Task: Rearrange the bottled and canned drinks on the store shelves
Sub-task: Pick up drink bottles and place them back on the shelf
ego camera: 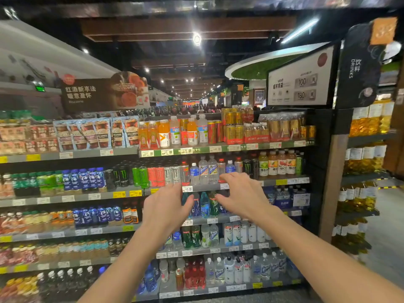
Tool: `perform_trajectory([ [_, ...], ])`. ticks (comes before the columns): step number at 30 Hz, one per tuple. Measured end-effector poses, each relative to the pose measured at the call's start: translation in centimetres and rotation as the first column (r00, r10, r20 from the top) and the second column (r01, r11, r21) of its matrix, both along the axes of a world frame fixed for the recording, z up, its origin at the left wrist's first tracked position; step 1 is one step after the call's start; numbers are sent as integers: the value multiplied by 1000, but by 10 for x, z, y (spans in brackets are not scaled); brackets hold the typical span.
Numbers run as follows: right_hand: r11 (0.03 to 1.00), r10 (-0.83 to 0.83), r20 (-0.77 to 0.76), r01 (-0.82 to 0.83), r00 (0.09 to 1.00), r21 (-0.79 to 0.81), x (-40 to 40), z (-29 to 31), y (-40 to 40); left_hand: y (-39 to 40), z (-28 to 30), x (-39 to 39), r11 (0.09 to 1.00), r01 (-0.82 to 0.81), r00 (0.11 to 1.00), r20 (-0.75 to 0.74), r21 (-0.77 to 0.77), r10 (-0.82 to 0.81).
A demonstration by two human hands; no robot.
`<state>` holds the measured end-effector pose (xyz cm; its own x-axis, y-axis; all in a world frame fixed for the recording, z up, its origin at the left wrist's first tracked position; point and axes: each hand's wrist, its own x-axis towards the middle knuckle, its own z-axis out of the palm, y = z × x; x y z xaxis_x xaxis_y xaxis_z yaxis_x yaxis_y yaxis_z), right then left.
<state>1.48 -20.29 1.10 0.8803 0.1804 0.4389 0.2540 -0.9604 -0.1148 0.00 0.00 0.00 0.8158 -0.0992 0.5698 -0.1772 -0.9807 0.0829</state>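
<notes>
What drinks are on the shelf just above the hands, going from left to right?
Blue bottles → black cans → green cans → red cans → silver cans → clear bottles → fruit-label bottles.

We have one wide-angle view, worn on the head, facing forward and slightly down at the grey tiered drinks shelves (205,188) from close by. Both bare forearms reach in from the bottom edge. The frame's edges bow, and the dark ceiling fills the top.
</notes>
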Motion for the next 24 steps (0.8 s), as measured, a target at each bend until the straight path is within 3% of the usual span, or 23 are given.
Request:
perform_trajectory([
  [12,997,72,-25,-71,997,40,158,-2,1,-9,-2,149,998,-59,998,11,-2,59],
  [24,995,93,-59,-91,994,41,292,-6,3,-3,-13,285,992,-62,997,-40,-111,58],
])
